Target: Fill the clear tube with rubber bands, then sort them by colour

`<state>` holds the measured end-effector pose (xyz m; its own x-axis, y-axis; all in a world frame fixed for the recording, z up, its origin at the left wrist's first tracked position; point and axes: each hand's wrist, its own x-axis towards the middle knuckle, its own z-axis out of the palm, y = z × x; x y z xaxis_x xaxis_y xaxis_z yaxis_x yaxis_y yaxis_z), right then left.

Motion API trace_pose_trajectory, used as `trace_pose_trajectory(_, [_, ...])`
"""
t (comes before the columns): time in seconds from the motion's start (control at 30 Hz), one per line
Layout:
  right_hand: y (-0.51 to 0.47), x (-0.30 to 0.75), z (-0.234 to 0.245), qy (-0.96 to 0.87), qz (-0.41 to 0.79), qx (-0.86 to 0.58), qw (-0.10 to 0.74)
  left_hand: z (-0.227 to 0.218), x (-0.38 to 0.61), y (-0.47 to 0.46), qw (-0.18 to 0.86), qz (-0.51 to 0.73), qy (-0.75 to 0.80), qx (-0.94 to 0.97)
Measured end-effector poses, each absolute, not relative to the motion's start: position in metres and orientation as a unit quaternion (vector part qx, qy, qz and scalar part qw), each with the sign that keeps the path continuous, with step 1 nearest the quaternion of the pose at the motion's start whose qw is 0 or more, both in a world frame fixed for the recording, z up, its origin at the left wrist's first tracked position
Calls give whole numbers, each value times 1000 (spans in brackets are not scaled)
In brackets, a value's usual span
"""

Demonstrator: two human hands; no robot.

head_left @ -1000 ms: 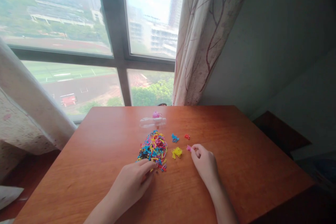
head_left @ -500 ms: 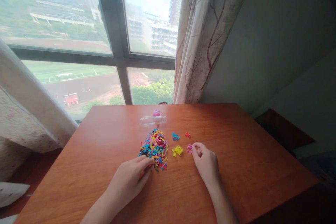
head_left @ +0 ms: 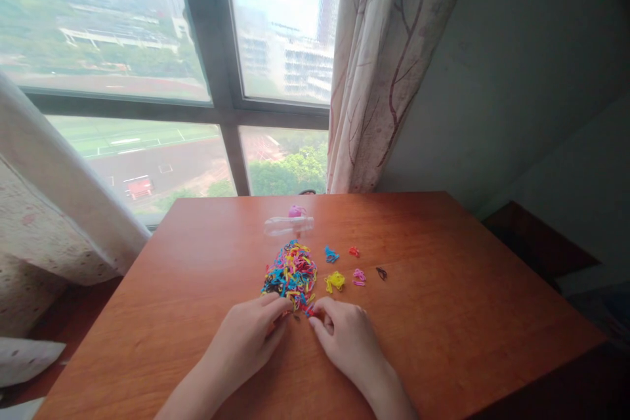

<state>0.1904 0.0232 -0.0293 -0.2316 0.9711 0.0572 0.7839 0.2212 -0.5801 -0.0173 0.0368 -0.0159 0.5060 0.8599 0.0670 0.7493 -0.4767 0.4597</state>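
Observation:
A heap of small coloured rubber bands point(head_left: 290, 272) lies in the middle of the wooden table point(head_left: 443, 315). To its right sit small sorted clusters: blue point(head_left: 331, 254), red point(head_left: 354, 251), yellow point(head_left: 335, 281), pink point(head_left: 359, 276) and a dark one point(head_left: 381, 272). My left hand point(head_left: 253, 335) rests at the heap's near edge, fingers curled and tips touching bands. My right hand point(head_left: 344, 338) is beside it, fingers pinched at a reddish band at the heap's near right corner.
A clear plastic tube point(head_left: 288, 226) with a pink cap point(head_left: 295, 211) lies beyond the heap. Behind the table stand a window point(head_left: 147, 79) and curtains point(head_left: 388, 59). A dark low piece of furniture point(head_left: 536, 243) stands to the right.
My right hand left the pink cluster and moved left and nearer, to the heap's near edge beside my left hand. A dark cluster shows where the hand was. My left hand barely moved.

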Motion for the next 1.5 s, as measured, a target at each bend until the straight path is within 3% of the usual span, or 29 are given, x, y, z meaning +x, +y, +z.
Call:
trace_pose_trajectory(0.27, [24, 189, -36, -756, 216, -569, 241, -19, -10, 34, 199, 154, 461, 851])
trace_pose_trajectory(0.53, [22, 186, -39, -738, 284, -530, 307, -25, -1, 31, 188, 188, 459, 848])
trace_pose_trajectory(0.83, [21, 186, -38, -726, 310, -525, 320, -24, -3, 32, 191, 185, 452, 851])
trace_pose_trajectory(1.27, [20, 188, -39, -730, 281, -535, 320, -22, -8, 35, 179, 250, 462, 832])
trace_pose_trajectory(1.5, [37, 214, -37, -677, 254, -576, 382, -23, -12, 36, 163, 243, 483, 825])
